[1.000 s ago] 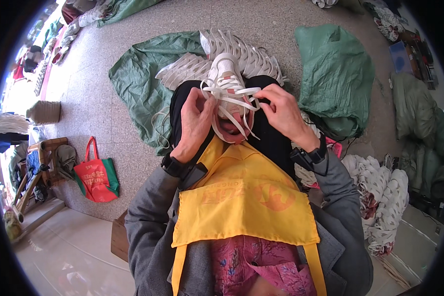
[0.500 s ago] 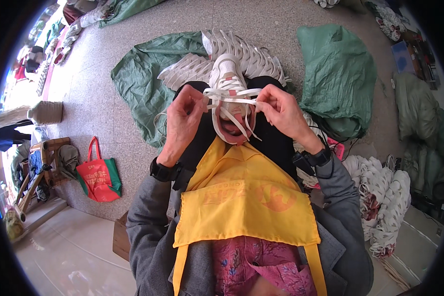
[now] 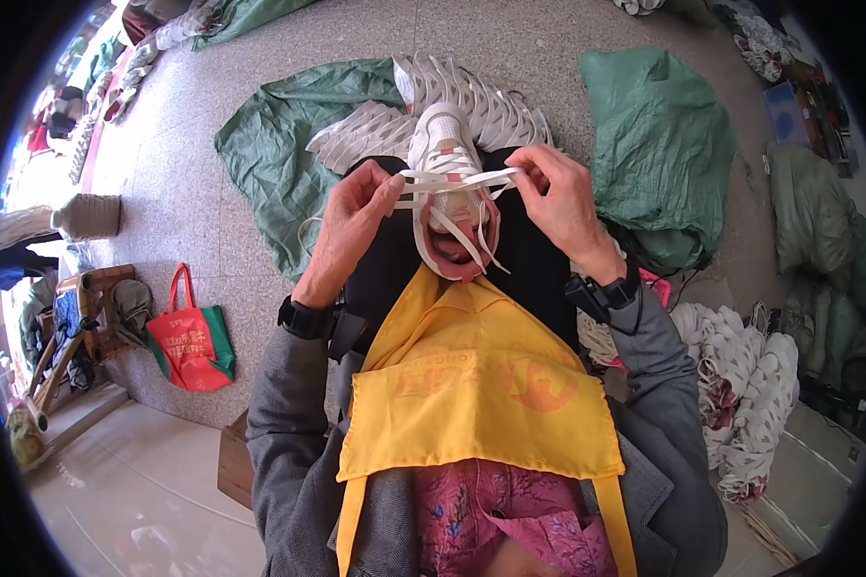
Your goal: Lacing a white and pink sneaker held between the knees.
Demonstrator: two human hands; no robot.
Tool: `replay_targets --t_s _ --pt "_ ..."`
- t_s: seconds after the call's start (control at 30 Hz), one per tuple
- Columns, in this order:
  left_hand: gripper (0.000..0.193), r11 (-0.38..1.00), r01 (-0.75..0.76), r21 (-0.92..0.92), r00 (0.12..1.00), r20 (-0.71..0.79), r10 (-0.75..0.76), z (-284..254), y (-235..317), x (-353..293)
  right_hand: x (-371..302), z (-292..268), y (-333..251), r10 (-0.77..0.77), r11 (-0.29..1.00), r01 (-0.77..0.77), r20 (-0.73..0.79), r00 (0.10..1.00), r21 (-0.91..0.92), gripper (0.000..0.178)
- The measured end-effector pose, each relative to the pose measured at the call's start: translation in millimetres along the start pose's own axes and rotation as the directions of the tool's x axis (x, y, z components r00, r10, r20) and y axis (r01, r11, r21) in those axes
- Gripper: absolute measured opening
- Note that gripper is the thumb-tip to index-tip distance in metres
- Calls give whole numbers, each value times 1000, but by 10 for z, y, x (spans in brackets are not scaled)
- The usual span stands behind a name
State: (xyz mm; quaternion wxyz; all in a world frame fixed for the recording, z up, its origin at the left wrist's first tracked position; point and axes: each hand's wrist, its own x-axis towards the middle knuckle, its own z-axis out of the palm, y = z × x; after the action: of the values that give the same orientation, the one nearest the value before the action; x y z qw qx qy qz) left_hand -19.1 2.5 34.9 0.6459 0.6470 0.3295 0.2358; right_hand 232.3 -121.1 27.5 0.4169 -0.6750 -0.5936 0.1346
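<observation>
A white sneaker [image 3: 446, 130] with a pink lining rests between my knees, its toe pointing away from me and its opening toward me. White shoelaces [image 3: 457, 183] cross over the tongue in loops drawn out to both sides. My left hand [image 3: 358, 207] pinches the lace on the left between thumb and finger. On the right, my right hand [image 3: 555, 199] grips the other side of the lace near its fingertips. Two lace ends hang down over the shoe's opening.
Rows of white shoes [image 3: 481, 101] lie beyond my knees, beside a green sack [image 3: 279, 144]. Another green sack [image 3: 656, 144] stands right. Bundled white shoes [image 3: 741, 385] lie near my right elbow. A red and green bag [image 3: 192, 346] and a wooden stool [image 3: 101, 298] are left.
My hands have moved slightly apart, the right one outward and up, pulling the lace loops tighter across the shoe. The sneaker has stayed in place.
</observation>
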Motion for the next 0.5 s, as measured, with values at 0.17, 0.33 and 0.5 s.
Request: replay_targets --t_s 0.17,0.33,0.5 --pt "29 1000 21 4 1000 -15 -21 -16 -75 -1 29 44 101 360 816 -401 176 916 416 13" --pt "29 999 32 -12 999 -18 -32 -34 -174 -1 2 44 179 397 761 -460 232 888 458 17" --pt "28 999 39 -31 999 -23 -40 -26 -200 -1 -50 85 230 332 749 -443 299 895 492 17"
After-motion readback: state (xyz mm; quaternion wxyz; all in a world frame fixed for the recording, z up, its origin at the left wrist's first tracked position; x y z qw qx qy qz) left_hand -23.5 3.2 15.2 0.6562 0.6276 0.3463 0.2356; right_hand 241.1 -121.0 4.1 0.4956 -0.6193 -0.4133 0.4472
